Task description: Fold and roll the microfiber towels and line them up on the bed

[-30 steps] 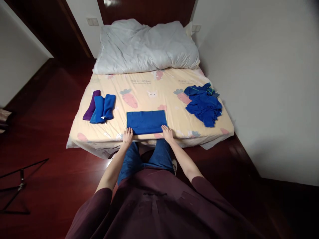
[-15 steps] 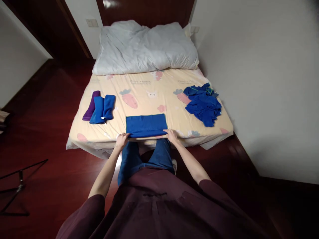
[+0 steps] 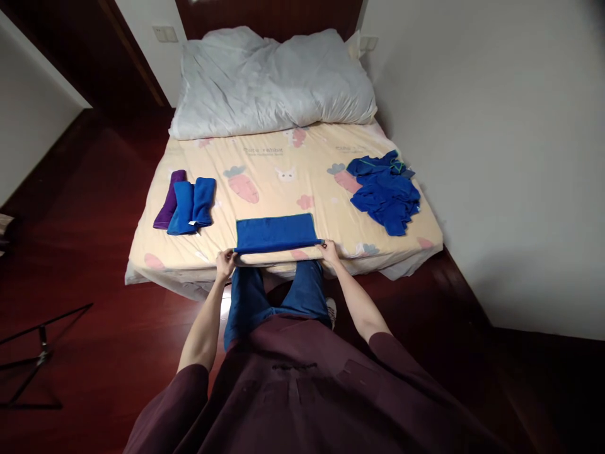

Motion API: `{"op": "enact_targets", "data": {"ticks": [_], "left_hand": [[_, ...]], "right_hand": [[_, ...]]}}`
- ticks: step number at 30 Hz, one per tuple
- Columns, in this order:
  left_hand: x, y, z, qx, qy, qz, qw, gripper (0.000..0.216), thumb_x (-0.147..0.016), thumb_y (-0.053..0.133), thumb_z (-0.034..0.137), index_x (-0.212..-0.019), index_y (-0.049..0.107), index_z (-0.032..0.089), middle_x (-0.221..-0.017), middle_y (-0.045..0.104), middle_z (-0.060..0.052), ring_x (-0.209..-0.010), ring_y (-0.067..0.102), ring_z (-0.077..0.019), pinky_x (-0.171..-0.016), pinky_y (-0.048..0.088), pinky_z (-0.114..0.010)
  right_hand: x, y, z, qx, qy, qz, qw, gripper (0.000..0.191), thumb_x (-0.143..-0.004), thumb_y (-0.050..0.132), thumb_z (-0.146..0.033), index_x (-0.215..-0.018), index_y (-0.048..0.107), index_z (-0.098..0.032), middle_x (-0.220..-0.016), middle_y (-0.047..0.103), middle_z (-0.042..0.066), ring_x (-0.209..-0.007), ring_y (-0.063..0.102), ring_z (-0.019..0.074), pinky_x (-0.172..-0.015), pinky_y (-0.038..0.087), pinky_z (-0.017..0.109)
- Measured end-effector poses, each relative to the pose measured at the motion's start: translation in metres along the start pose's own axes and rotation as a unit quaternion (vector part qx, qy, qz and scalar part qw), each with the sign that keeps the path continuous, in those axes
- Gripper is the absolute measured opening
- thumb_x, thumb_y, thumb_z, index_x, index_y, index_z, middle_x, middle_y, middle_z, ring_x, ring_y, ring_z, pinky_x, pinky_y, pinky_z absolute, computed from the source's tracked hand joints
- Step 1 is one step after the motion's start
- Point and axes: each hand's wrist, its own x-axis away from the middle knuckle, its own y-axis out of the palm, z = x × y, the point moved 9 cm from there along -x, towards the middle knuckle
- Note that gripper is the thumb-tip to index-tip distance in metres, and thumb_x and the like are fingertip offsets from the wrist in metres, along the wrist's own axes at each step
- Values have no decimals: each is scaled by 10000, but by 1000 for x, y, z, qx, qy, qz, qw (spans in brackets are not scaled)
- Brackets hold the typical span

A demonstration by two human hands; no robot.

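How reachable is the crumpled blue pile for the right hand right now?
Probably yes, but not freely: the right hand is pinching the near corner of the folded blue towel. The crumpled blue pile lies farther up and to its right, with only bare sheet between.

Bare sheet of bed (image 3: 269,195) open at frame centre, beyond folded blue towel (image 3: 276,232) on near edge. Left blocked: rolled towels (image 3: 186,205). Right blocked: heap of blue cloths (image 3: 385,192), wall (image 3: 496,157) just beside. Upper centre: duvet (image 3: 274,82) spans full width.
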Motion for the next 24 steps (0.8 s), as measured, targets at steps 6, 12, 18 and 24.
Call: {"op": "enact_targets", "data": {"ticks": [6, 12, 18, 24], "left_hand": [[1, 2, -9, -10, -13, 8, 1000, 372, -915, 512, 439, -997, 730, 149, -939, 751, -131, -954, 670, -283, -814, 537, -352], [0, 7, -10, 0, -16, 22, 1000, 375, -941, 481, 422, -1062, 703, 144, -1059, 744, -159, -1081, 623, -303, -952, 505, -401], [-7, 10, -12, 10, -36, 30, 999, 385, -947, 465, 428, -1081, 693, 149, -1125, 735, -164, -1127, 625, -309, -992, 492, -417], [-12, 13, -15, 26, -72, 26, 997, 356, -928, 489, 390, -1050, 706, 135, -1010, 765, -153, -948, 710, -280, -881, 530, -368]], "right_hand": [[-2, 0, 4, -14, 17, 1, 1000, 542, -817, 641, -601, -577, 288, -268, -554, 259, -76, -559, 299, 119, -537, 316, 259], [-3, 2, 2, -11, 13, 8, 1000, 545, -849, 574, -654, -597, 288, -265, -559, 250, -73, -554, 280, 115, -526, 270, 261], [-3, -2, -2, 14, 1, 37, 999, 526, -862, 573, -640, -579, 348, -258, -576, 349, -37, -608, 384, 156, -611, 379, 287], [-7, -4, 0, 37, -7, 46, 998, 469, -873, 553, -606, -584, 457, -249, -662, 485, 17, -682, 500, 197, -717, 459, 331]]}}
